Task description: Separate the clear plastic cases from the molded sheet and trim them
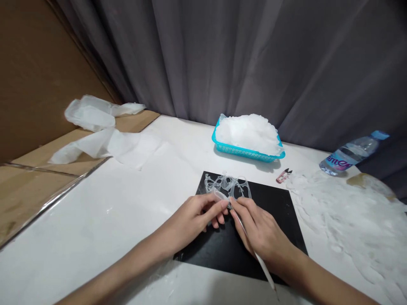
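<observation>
Over a black mat (270,199), my left hand (199,214) pinches a small translucent whitish piece (221,195) between thumb and fingers. My right hand (257,226) grips a thin white pen-like tool (262,264), whose narrow rear end points down toward me. Its working tip is at the piece, mostly hidden by my fingers, and the right fingertips meet the piece's edge. Just beyond my hands, a tangle of clear looped plastic-like trimmings (227,181) lies on the mat's far edge.
A blue basket (248,153) heaped with white material stands at the back. Small pink-handled clippers (282,176) lie right of the mat. A tilted-looking water bottle (352,154) and spread translucent sheeting (356,224) are further right. White film (108,146) and cardboard (32,195) lie left.
</observation>
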### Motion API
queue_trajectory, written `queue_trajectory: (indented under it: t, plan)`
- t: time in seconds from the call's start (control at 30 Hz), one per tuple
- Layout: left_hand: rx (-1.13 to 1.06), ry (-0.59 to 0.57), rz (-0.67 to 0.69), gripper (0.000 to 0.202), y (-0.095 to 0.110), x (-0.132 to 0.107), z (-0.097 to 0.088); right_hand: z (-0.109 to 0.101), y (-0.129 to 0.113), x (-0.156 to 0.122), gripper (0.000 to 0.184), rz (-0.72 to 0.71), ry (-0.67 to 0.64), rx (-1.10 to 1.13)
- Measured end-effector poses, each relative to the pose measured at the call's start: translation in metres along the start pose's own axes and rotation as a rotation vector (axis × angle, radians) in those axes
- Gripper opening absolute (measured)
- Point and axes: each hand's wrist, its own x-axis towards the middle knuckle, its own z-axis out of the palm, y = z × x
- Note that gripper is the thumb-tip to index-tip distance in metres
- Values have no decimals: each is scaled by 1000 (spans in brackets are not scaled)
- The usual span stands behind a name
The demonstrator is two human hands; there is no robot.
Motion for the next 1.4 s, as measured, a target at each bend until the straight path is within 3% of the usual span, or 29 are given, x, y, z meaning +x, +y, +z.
queue_trajectory:
  t: [0.27, 0.6, 0.7, 0.83, 0.93, 1.1, 1.2, 1.3, 1.37, 1.4]
  plan:
    - [89, 110, 111, 41, 6, -2, 2, -14, -1, 11, 23, 56, -6, 62]
    - [102, 272, 92, 32, 2, -3, 16, -23, -4, 17, 20, 187, -89, 280]
    - [129, 250, 25, 31, -4, -2, 13, -28, 15, 23, 18, 346, -32, 329]
    - [150, 191, -74, 30, -10, 4, 1, -35, 65, 30, 17, 613, 184, 251]
    - [167, 157, -92, 30, -11, 8, -6, -39, 96, 32, 22, 727, 182, 369]
    - [222, 67, -99, 30, -11, 8, -13, -47, 103, 33, 23, 772, 34, 552]
    - [324, 152, -65, 41, -7, 5, -23, -55, 90, 37, 21, 669, -115, 698]
    - [364, 358, 91, 44, 2, 3, -36, -61, 69, 41, 17, 525, -282, 831]
    - [349, 329, 256, 44, 8, 2, -41, -63, 54, 42, 15, 440, -369, 869]
    - [348, 257, 319, 61, 10, 1, -41, -64, 47, 42, 16, 407, -404, 883]
